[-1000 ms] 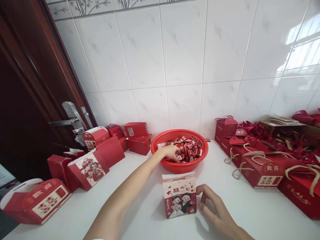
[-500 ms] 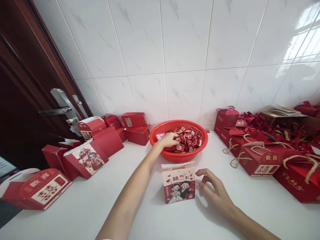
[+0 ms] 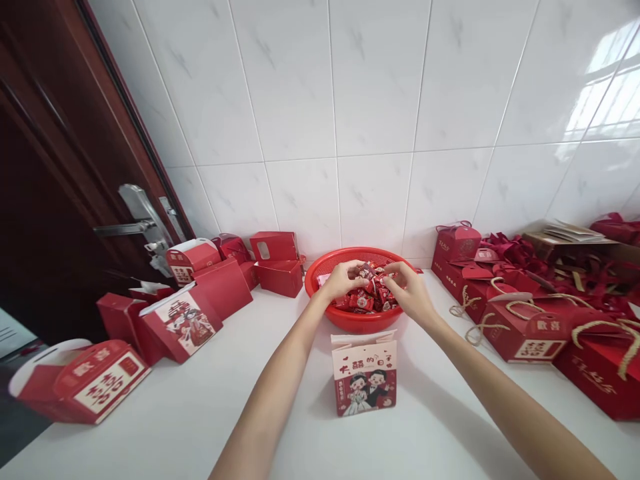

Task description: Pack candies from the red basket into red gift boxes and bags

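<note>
A red plastic basket (image 3: 365, 325) holds a heap of red wrapped candies (image 3: 361, 301). Over the heap, my left hand (image 3: 345, 280) pinches a dark-wrapped candy (image 3: 367, 271) between thumb and fingers. My right hand (image 3: 407, 290) is above the basket's right side, thumb and index finger apart, close to the candies; nothing shows in its grip. In front of the basket, between my forearms, a red and cream gift box (image 3: 366, 380) with a cartoon couple stands upright on the white table (image 3: 300, 440). Its top flaps are raised, and its inside is hidden.
Several red gift boxes (image 3: 107, 383) stand on the left by a dark door (image 3: 60, 167). More red boxes with rope handles (image 3: 530, 327) line the right side, near a cardboard box (image 3: 565, 248) and red ribbons. A tiled wall (image 3: 300, 100) rises behind.
My right hand has moved from beside the gift box up to the basket. My left hand has lifted slightly, with a dark-wrapped candy now showing in its fingers. The view has shifted slightly.
</note>
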Tool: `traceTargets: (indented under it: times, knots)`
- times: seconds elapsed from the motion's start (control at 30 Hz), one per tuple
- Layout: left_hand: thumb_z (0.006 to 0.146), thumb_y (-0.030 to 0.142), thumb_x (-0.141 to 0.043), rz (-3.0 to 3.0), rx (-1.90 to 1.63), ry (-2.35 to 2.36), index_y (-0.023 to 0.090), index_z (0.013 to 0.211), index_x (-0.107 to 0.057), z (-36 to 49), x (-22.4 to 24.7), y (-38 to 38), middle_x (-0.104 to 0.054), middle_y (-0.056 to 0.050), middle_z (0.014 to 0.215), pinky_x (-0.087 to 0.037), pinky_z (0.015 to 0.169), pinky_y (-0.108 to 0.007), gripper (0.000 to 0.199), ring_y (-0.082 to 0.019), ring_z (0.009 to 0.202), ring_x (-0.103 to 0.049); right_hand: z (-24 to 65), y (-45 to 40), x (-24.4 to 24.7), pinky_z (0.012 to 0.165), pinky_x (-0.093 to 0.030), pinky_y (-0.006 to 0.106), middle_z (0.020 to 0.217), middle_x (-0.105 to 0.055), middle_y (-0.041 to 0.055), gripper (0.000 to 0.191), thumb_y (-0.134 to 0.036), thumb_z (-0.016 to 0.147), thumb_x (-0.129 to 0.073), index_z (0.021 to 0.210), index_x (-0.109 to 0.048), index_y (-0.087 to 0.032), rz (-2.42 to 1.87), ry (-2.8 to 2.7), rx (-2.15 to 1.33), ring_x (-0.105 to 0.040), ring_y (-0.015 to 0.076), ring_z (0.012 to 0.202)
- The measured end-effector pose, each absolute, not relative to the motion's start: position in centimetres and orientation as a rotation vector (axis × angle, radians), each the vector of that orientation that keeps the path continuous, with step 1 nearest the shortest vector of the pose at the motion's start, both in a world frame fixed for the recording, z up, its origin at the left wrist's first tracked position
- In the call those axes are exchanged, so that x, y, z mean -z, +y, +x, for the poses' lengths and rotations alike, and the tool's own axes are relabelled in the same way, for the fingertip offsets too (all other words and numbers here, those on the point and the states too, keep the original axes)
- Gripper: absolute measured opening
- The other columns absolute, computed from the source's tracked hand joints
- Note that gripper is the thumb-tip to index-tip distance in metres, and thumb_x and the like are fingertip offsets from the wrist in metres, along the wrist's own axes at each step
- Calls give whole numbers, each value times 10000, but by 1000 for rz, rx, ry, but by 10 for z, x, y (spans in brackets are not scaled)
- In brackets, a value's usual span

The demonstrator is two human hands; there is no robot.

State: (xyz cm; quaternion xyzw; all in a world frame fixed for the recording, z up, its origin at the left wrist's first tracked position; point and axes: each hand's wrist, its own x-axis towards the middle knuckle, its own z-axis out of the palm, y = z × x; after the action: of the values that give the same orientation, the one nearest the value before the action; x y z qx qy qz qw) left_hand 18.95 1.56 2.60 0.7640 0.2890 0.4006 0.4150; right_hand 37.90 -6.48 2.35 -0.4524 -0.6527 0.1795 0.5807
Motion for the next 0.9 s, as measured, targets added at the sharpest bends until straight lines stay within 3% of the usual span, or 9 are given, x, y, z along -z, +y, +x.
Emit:
traceTargets:
  times: [0.13, 0.27, 0.47, 0.6, 0.73, 0.9]
  knots:
    - [592, 394, -905, 1768, -1066, 759, 188, 1082, -566, 186, -27, 12, -676, -24, 875, -542, 773, -325, 631, -191, 829, -682, 359, -28, -29, 718, -531, 357, 887, -722, 79, 350, -520, 701, -705, 822, -640, -198, -1019, -1400, -737, -661, 219, 780]
    - [616, 377, -902, 1719, -1086, 755, 184, 1074, -544, 188, -27, 15, -676, -17, 867, -558, 769, -314, 613, -174, 806, -692, 355, -21, -25, 677, -528, 309, 761, -703, 42, 373, -539, 638, -776, 706, -644, -197, -879, -1271, -1019, -644, 185, 713]
    - [766, 522, -770, 1776, -1326, 665, 173, 985, -655, 174, -46, -19, -673, -99, 1133, -531, 896, -346, 428, -202, 972, -668, 365, -19, -20, 445, -433, 233, 646, -654, -13, 406, -488, 580, -842, 712, -572, -215, -854, -960, -1141, -563, 117, 495]
    - [881, 492, -673, 2025, -875, 470, 187, 818, -751, 142, -76, -79, -676, -108, 1193, -520, 955, -396, 321, -260, 1091, -650, 365, -17, -21, 412, -447, 213, 619, -579, -53, 392, -443, 659, -824, 750, -513, -224, -835, -942, -1186, -606, 116, 467]
    - [862, 381, -728, 2236, -386, 497, 231, 971, -800, 128, -94, -120, -658, -96, 1289, -499, 998, -358, 199, -255, 1144, -645, 363, -22, -26, 430, -496, 199, 605, -536, -71, 382, -390, 687, -824, 750, -488, -218, -833, -903, -1229, -663, 129, 491]
    - [960, 294, -586, 2318, -356, 531, 209, 1151, -740, 134, -90, -124, -736, -88, 1143, -520, 919, -294, 259, -202, 1036, -686, 363, -30, -30, 423, -486, 187, 621, -599, -54, 359, -348, 653, -830, 772, -518, -214, -854, -913, -1225, -656, 124, 477]
